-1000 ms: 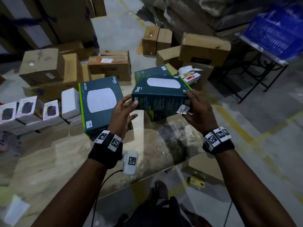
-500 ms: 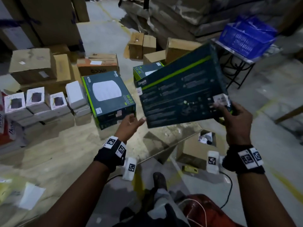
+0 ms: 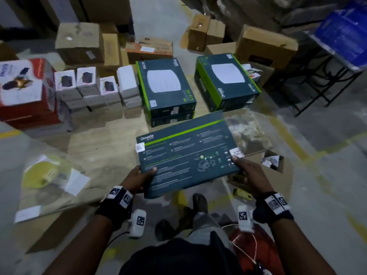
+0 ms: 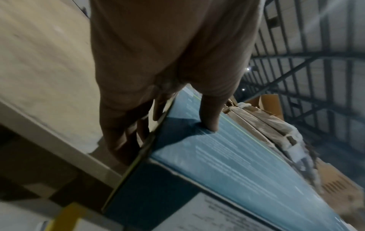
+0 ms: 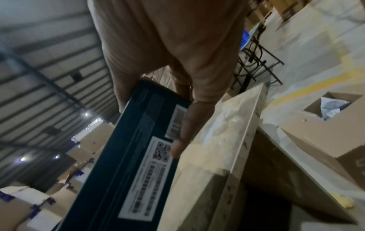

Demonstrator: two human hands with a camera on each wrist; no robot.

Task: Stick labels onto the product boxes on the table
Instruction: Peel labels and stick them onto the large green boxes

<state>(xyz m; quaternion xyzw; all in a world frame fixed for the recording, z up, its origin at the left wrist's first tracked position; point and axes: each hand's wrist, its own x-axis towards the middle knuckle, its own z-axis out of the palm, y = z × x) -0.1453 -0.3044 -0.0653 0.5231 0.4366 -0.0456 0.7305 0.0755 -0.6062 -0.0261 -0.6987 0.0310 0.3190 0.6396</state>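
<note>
At centre frame, over the near edge of a pale wooden table (image 3: 103, 147), a person is holding a flat dark-teal cardboard product box (image 3: 186, 153) back-side up.

Left hand (image 3: 137, 179) is gripping its lower-left corner, thumb on top; right hand (image 3: 249, 173) is gripping the right edge, thumb touching a small white label (image 3: 236, 152). Two stacks of matching teal boxes (image 3: 166, 90) are sitting behind, upper centre.

Dim warehouse: grey concrete floor (image 3: 327, 155) with yellow lines (image 3: 294, 143), stacked cartons (image 3: 79, 42), black metal stand (image 3: 325, 84), trussed roof (image 4: 316, 62).
</note>
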